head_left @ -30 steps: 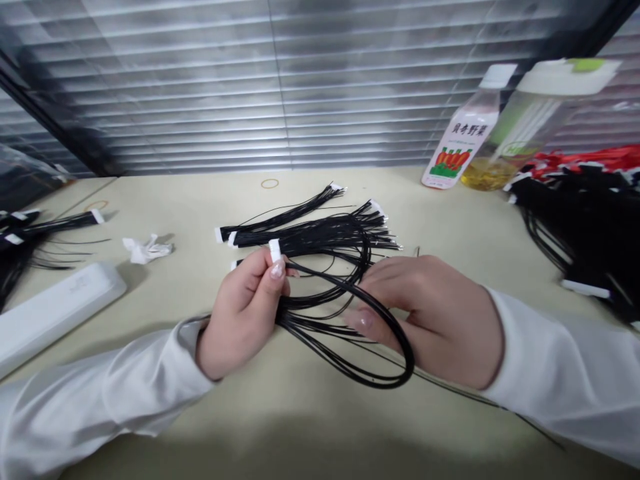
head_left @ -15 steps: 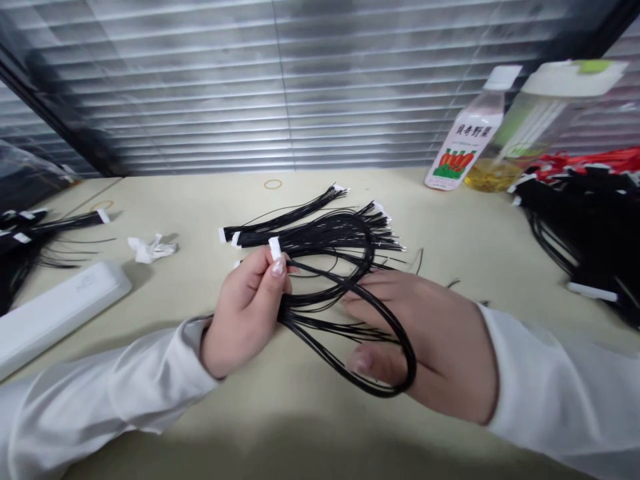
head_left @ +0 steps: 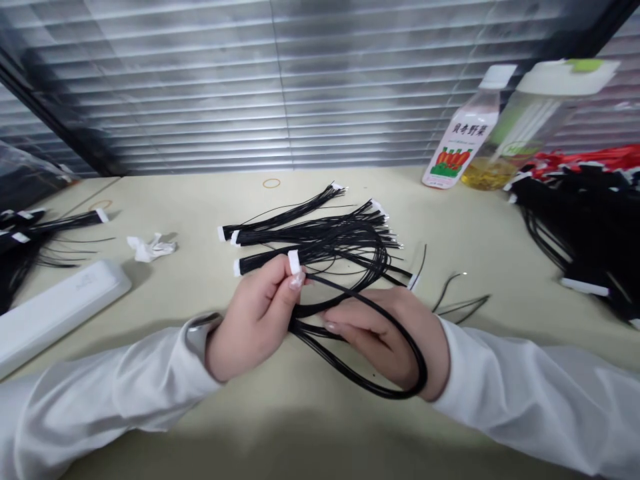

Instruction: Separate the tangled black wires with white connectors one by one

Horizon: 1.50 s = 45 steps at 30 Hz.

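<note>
Slightly left of the middle, my left hand (head_left: 257,320) is closed around a bundle of black wires (head_left: 370,388). A white piece (head_left: 293,262), a connector or tape end, sticks up above its thumb. The bundle curves out to the right in loops. Passing through the larger loop, my right hand (head_left: 400,320) has its thumb and fingers pressed together on the wires beside the left hand. Its fingertips are partly hidden by the loop. Several loose wire ends (head_left: 450,293) poke out behind the right hand. Just beyond, more black wire bundles (head_left: 300,230) with white ends lie on the table.
A white oblong case (head_left: 65,310) and crumpled tissue (head_left: 150,247) lie to the left, near more black wires (head_left: 30,247). A labelled bottle (head_left: 460,143) and lidded jug (head_left: 540,127) stand at back right. Black and red wires (head_left: 595,220) are heaped right. Blinds (head_left: 200,87) rise behind.
My right hand has moved left toward the left hand, and its fingers have closed on the wires. The left hand has shifted slightly right and down with the bundle.
</note>
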Motion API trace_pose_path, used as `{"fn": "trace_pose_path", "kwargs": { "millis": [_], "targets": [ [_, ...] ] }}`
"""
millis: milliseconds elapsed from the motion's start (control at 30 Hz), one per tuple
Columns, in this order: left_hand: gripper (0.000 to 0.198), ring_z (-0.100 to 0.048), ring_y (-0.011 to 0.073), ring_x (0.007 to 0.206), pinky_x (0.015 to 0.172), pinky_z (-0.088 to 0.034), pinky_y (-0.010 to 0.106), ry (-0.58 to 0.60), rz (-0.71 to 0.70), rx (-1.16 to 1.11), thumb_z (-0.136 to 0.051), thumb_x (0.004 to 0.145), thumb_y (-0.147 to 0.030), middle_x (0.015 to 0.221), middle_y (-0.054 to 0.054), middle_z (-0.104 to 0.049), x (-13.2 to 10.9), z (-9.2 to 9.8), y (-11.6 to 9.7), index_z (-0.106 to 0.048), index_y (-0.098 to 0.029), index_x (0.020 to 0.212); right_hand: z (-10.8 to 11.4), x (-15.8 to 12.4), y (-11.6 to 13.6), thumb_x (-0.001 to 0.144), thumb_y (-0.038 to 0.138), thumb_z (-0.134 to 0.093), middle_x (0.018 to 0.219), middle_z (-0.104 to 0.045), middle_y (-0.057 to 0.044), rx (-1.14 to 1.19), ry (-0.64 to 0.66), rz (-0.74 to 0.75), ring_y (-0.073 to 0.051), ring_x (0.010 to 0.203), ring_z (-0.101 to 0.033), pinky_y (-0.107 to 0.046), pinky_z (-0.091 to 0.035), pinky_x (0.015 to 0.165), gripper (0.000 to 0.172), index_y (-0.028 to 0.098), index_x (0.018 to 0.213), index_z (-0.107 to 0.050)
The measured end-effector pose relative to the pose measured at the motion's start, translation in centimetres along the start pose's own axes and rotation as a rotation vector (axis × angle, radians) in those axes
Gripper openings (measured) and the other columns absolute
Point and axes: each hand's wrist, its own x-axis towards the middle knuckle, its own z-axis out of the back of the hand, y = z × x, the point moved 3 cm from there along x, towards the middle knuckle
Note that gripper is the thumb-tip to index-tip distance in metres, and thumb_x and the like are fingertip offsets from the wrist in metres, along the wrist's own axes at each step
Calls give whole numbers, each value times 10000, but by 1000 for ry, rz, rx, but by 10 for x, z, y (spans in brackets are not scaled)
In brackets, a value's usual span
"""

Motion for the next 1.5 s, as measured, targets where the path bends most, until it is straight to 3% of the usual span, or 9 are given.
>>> {"fn": "trace_pose_path", "kwargs": {
  "millis": [100, 300, 533, 767, 1033, 1267, 1367, 1433, 1500],
  "targets": [
    [168, -378, 56, 547, 518, -325, 177, 6, -82, 77, -354, 863, -209, 615, -28, -431, -4, 1, -3, -426, -158, 721, -4, 1, 1, 820, 181, -445, 652, -610, -27, 39, 2, 56, -124, 595, -523, -231, -390, 566, 190, 171, 706, -596],
    [136, -385, 49, 536, 500, -331, 158, -8, -134, 126, -378, 846, -183, 615, -32, -450, -5, 0, -3, -436, -155, 725, -9, 2, -1, 807, 140, -462, 674, -609, -29, 121, -152, 260, -141, 703, -558, -249, -426, 678, 161, 158, 678, -557],
    [155, -379, 42, 537, 509, -325, 148, 1, -110, 82, -372, 852, -185, 608, -38, -432, -1, 0, -3, -433, -149, 714, -12, 1, -6, 840, 143, -362, 660, -545, -47, 18, -75, 179, -141, 633, -473, -263, -385, 623, 208, 135, 717, -530],
    [220, -382, 55, 545, 514, -325, 163, 11, 34, -6, -348, 868, -246, 600, -28, -432, 4, -1, 1, -438, -146, 694, -4, 1, -13, 865, 207, -339, 607, -503, -27, -347, -50, 172, -137, 596, -379, -282, -286, 590, 324, 160, 613, -536],
    [245, -376, 55, 537, 505, -318, 162, 19, 65, -8, -350, 869, -276, 593, -27, -433, 4, -1, 3, -446, -146, 685, -9, 1, -9, 840, 191, -377, 599, -488, -9, -290, 56, 189, -129, 587, -363, -277, -262, 589, 278, 175, 647, -576],
    [240, -379, 55, 541, 506, -319, 167, 1, 113, -56, -352, 868, -309, 602, -31, -429, 5, 0, 4, -476, -149, 740, 18, 3, -3, 836, 213, -402, 593, -462, -14, -536, -155, 103, -140, 583, -360, -290, -244, 567, 295, 171, 577, -539],
    [247, -369, 56, 541, 504, -315, 171, -6, 149, -73, -356, 866, -318, 601, -30, -420, 6, 0, 5, -481, -146, 740, 35, 3, 0, 831, 230, -431, 545, -488, -6, -684, -232, 151, -150, 554, -402, -309, -237, 546, 259, 185, 621, -576],
    [251, -362, 57, 539, 500, -311, 172, -5, 158, -83, -359, 865, -323, 597, -30, -414, 6, 0, 6, -483, -144, 739, 44, 4, 0, 811, 201, -468, 563, -544, -1, -631, -290, 163, -153, 565, -464, -312, -282, 548, 165, 192, 734, -614],
    [258, -358, 56, 535, 495, -308, 173, 12, 164, -100, -357, 865, -330, 596, -29, -413, 6, 0, 7, -485, -144, 740, 52, 4, -1, 791, 157, -494, 716, -622, -20, -410, -369, 124, -158, 670, -544, -310, -374, 612, 152, 188, 876, -617]
  ]
}}
